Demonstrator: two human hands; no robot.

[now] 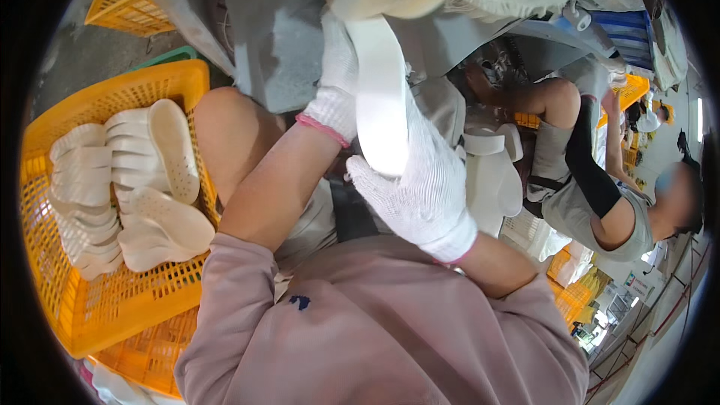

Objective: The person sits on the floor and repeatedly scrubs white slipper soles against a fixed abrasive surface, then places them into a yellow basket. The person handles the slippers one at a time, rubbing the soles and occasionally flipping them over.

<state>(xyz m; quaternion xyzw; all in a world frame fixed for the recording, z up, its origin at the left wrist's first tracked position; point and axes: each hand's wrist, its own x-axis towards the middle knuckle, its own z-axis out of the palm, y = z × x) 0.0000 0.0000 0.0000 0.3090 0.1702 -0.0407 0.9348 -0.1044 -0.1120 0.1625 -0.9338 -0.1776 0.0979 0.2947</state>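
Person's left arm (277,176) extended, gloved left hand (337,79) farther out, fingertips hidden from me; gloved right hand (426,189) nearer the chest (375,292), thumb (366,178) spread leftward.

Sign (639,286): one, white, with a green patch, in the right background; lettering too small to read.
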